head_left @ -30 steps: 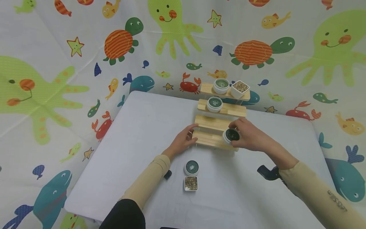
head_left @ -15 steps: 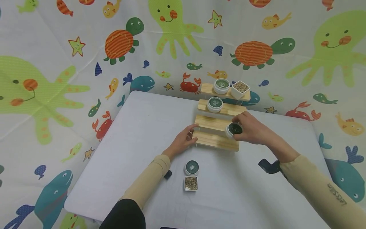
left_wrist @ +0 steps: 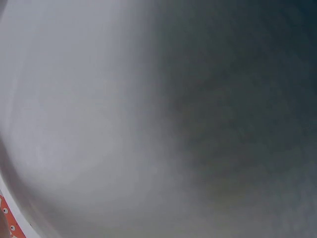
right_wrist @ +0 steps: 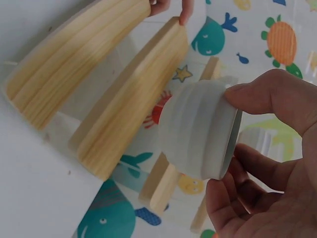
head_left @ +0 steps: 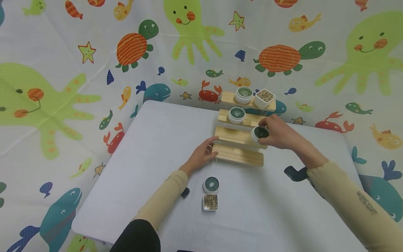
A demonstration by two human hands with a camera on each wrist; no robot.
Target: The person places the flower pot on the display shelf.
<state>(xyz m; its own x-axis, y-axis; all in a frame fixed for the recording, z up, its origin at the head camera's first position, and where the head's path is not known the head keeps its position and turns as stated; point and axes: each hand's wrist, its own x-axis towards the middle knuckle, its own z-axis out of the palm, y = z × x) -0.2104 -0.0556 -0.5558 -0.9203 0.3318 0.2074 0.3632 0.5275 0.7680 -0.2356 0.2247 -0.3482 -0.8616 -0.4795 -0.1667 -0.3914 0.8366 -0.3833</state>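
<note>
And here a dark-topped round white pot [head_left: 261, 133] is being held by the right hand [head_left: 277, 133], its rim pinched between thumb and fingers, the grip closed to just the width of the pot. It is held over the right end of the second board from the front of a four-tier wooden stand [head_left: 231, 134], and in the right wrist view it is tipped on the slant of that camera, with a gap seen between its base and that board.

Over on the other side, the left ends of the two front boards are held by the left hand [head_left: 199, 154]: bent fingers are set at the second board, the thumb at the front one, the hand parted only as far as that step. From the left wrist camera only a blurred pale surface and dark shade are given, so nothing of the fingers can be told there.

Up top, a green-topped round pot [head_left: 244, 95] is seated beside a square white pot [head_left: 265, 98] filled with brown bits; one tier down, a lone round pot [head_left: 237, 115] is placed left of centre. On the white tablecloth [head_left: 157, 140], a near round pot [head_left: 211, 184] is lined up just behind a square dish of brown bits [head_left: 210, 202], all backed by a sea-creature curtain [head_left: 201, 77]
</note>
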